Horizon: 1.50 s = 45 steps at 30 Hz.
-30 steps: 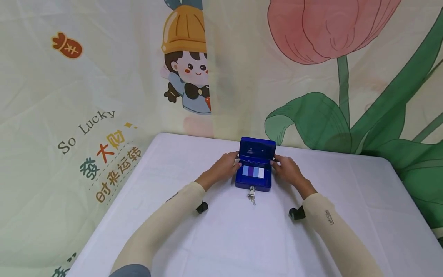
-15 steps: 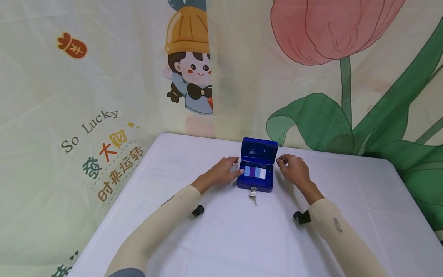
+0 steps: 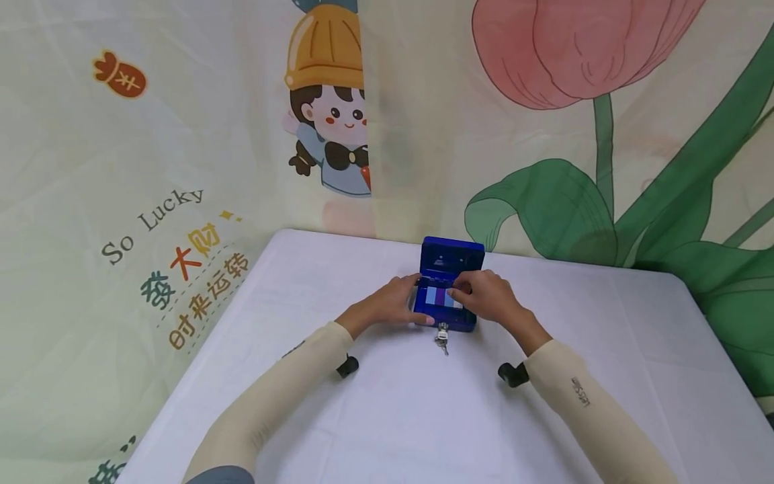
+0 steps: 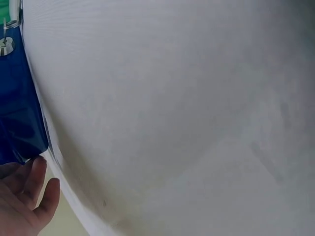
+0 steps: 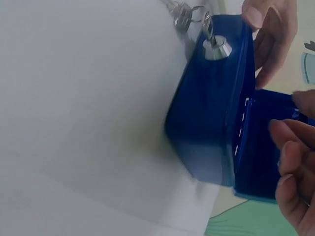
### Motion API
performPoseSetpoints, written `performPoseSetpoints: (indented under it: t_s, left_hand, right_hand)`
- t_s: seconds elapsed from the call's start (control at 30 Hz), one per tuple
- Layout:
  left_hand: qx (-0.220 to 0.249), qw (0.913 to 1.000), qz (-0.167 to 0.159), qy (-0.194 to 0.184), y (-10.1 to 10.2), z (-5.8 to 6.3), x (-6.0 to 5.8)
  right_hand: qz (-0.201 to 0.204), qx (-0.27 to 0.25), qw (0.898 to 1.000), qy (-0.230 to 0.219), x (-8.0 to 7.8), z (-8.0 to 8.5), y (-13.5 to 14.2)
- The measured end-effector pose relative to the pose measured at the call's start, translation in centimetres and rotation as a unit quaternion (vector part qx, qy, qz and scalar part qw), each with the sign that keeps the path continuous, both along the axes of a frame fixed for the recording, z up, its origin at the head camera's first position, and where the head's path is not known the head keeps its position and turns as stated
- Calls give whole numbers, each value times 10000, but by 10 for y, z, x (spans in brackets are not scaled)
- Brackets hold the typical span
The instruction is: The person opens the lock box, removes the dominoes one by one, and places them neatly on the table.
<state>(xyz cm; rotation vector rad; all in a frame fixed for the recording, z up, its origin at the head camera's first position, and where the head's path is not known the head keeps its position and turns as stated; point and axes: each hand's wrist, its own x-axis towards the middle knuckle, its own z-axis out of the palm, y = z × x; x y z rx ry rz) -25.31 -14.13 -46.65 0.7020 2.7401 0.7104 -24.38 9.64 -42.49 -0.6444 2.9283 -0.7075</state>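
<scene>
A small blue metal cash box [image 3: 443, 320] stands on the white table with its lid [image 3: 452, 255] raised. Inside lie several flat pieces [image 3: 440, 296] in blue, purple and pale shades; their kind is unclear. Keys [image 3: 443, 341] hang from the lock [image 5: 216, 48] on the box's front. My left hand [image 3: 393, 300] rests against the box's left side, thumb on its front rim and fingers towards the hinge. Over the right part of the box hovers my right hand [image 3: 488, 296], fingers loosely bent, thumb and forefinger apart in the right wrist view. It hides some of the pieces.
White cloth covers the table [image 3: 423, 417]. Behind it hangs a printed curtain [image 3: 411, 134] with a tulip and a cartoon figure. A black wrist camera [image 3: 514, 374] sticks out below the right sleeve, another black camera [image 3: 347, 366] below the left.
My right hand has left the box's right side and moved left over its inside. The left thumb has slid down to the front rim. The box and its raised lid stay put.
</scene>
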Motion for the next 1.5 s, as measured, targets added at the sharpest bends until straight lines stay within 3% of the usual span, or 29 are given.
performPoseSetpoints:
  t_s: [0.17, 0.43, 1.03, 1.5]
  left_hand:
    - [-138, 9999, 17, -45, 0, 2, 0]
    - [-380, 9993, 15, -30, 1, 3, 1]
    - [-563, 9983, -103, 100, 2, 5, 3]
    - [-502, 9986, -108, 96, 2, 3, 1]
  right_hand:
    - [408, 353, 9982, -250, -5, -4, -14]
    - [598, 648, 9954, -376, -10, -17, -27]
    - [571, 1122, 9914, -342, -15, -30, -40]
    - [384, 1021, 9940, -70, -17, -35, -49]
